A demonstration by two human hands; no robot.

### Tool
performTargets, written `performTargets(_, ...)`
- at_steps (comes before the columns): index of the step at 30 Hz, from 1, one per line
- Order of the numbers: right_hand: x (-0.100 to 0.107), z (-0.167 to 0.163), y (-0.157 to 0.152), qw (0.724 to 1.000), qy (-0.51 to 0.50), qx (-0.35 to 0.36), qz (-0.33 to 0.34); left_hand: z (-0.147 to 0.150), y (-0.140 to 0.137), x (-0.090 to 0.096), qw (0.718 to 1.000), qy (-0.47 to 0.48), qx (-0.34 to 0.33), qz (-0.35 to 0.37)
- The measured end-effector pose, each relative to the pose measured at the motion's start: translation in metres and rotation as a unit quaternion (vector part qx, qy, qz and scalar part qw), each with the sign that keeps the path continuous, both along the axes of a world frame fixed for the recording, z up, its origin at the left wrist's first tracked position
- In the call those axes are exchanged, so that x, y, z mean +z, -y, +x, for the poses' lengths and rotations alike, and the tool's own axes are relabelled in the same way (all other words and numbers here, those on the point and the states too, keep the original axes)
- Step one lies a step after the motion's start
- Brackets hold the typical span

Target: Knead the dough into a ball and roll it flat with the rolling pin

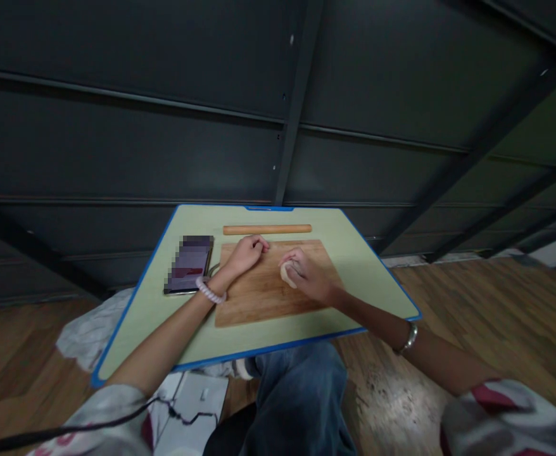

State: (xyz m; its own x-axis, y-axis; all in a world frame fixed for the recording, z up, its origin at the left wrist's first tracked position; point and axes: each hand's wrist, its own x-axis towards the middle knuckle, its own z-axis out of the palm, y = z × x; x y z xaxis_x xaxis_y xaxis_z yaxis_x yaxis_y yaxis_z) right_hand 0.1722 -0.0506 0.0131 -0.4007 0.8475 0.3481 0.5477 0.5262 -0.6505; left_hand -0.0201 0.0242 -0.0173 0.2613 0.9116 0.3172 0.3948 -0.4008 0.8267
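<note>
My right hand (306, 275) has a small pale lump of dough (287, 273) in its grip, fingers curled round it from above and the side, so only its left edge shows. It sits low over the wooden cutting board (259, 297), toward the board's right half; whether the dough rests on the wood or is lifted just clear of it I cannot tell. My left hand (247, 253) lies near the board's far left corner with the fingers curled in loosely. I see nothing inside that grip, though the fingertips are turned away from me and something small could hide there.

The dough looks soft and light. I judge it will give under any squeeze, keep the dents of my fingers, and perhaps cling to skin or wood. It is best taken with the whole cupped palm and fingers spread wide around its bulk, with little pressure, rather than pinched at one edge where it would stretch or tear.

Beyond the board, a rolling pin (267, 229) lies crosswise on the desk (373, 278), well apart from both hands. A phone (189, 273) lies just left of the board.
</note>
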Motion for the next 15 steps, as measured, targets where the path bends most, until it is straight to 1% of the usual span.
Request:
performTargets(2,-0.002,-0.002,-0.004,0.994,0.064,0.08,0.041,0.0,0.001,0.0,1.0,0.001,-0.003,-0.001)
performTargets(4,-0.002,-0.005,-0.006,0.974,0.136,0.152,0.096,0.0,0.001,0.0,1.0,0.004,-0.002,0.0)
performTargets(6,0.0,-0.009,-0.008,0.953,0.191,0.191,0.135,0.0,0.0,-0.001,1.0,0.004,0.001,0.001)
performTargets(9,0.001,-0.017,-0.013,0.935,0.237,0.208,0.162,0.0,-0.001,-0.002,1.0,0.003,0.001,0.0)
performTargets(11,-0.002,-0.023,-0.018,0.932,0.244,0.205,0.172,0.0,-0.002,-0.003,1.0,0.006,-0.002,-0.005)
performTargets(13,-0.007,-0.028,-0.024,0.942,0.229,0.184,0.165,0.0,-0.002,-0.003,1.0,0.006,-0.004,-0.013)
performTargets(15,-0.011,-0.031,-0.031,0.962,0.186,0.148,0.133,0.001,-0.002,-0.002,1.0,0.0,-0.003,-0.02)
